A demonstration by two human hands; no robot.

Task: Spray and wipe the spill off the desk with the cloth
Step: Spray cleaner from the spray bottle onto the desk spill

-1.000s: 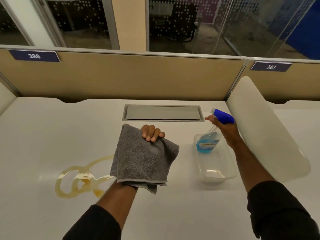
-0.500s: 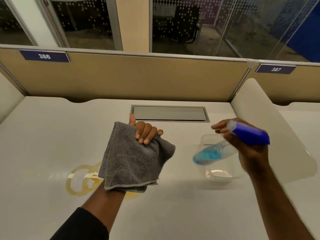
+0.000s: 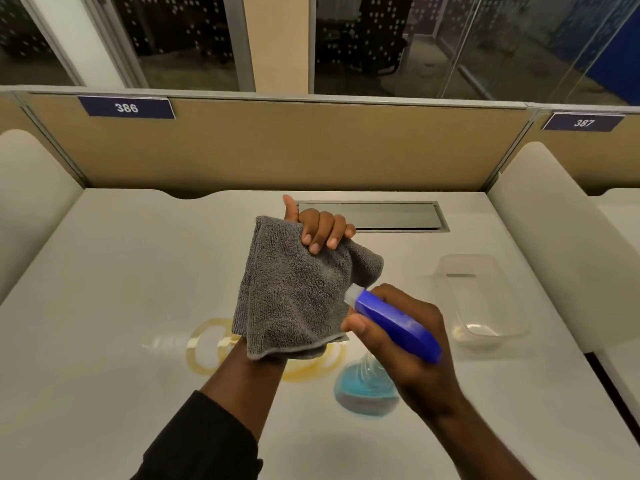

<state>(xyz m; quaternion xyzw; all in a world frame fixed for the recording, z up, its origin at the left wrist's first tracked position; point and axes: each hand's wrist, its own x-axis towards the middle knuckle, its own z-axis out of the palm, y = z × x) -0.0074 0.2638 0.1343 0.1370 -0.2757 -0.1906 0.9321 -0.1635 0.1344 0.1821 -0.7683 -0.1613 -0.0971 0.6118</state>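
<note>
The left hand (image 3: 320,228) was raised above the desk (image 3: 114,271), thumb up and fingers clamped on the top edge of the gray cloth (image 3: 294,289), which hung over the wrist. The right hand (image 3: 405,344) was closed around the spray bottle (image 3: 388,344). Its blue head ran diagonally, nozzle aimed up-left at the cloth, liquid-filled body downward, above the yellow ring-shaped spill (image 3: 204,348).

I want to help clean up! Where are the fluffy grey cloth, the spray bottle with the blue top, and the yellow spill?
Grey terry cloth (image 3: 298,289): head view, middle of the hanging fabric.
Clear spray bottle with blue trigger top (image 3: 394,323): head view, blue top.
Yellow ring-shaped spill (image 3: 204,348): head view, left loop on the desk.
</note>
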